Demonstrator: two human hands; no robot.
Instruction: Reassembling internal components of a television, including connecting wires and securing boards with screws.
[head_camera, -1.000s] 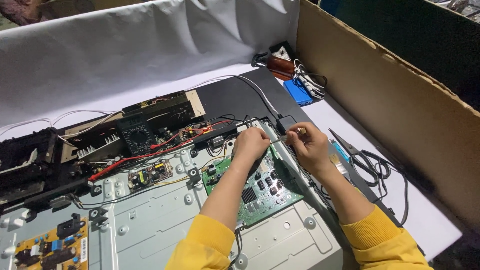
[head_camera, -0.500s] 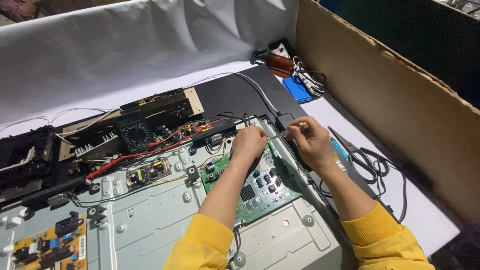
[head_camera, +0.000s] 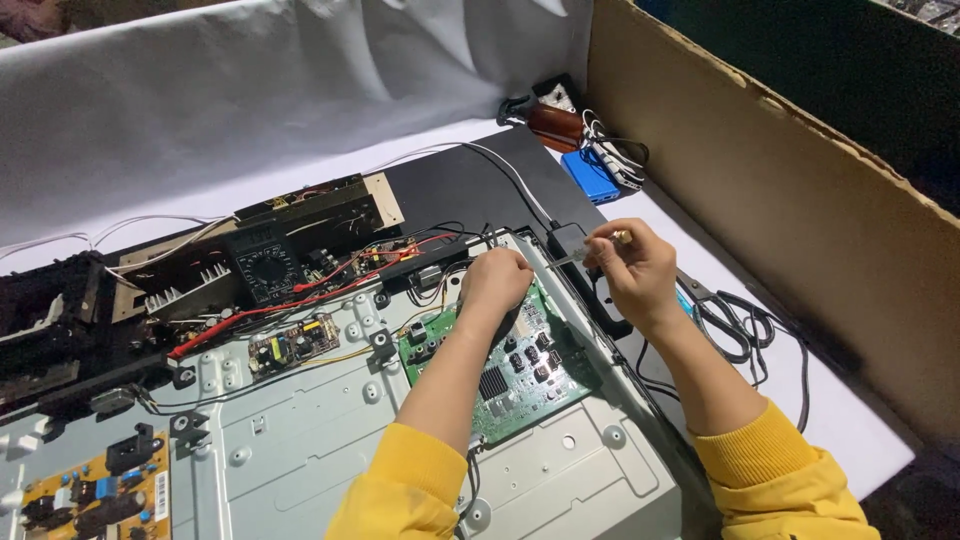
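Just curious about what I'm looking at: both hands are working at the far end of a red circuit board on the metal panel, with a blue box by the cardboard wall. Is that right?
Not quite: the circuit board is green, not red, as the head view shows. The rest holds: the left hand and right hand are at its far end on the metal panel, and the blue box lies by the cardboard wall.

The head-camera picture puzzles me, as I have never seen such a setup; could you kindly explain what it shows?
The camera sits on a person's head and looks down at their own bare hands in yellow sleeves. On the white-covered table lies an opened flat screen's metal back panel. The left hand rests closed on the green circuit board. The right hand pinches a thin flat strip at the panel's edge. Nearby lie a black multimeter, scissors and a blue box, beside a cardboard wall.
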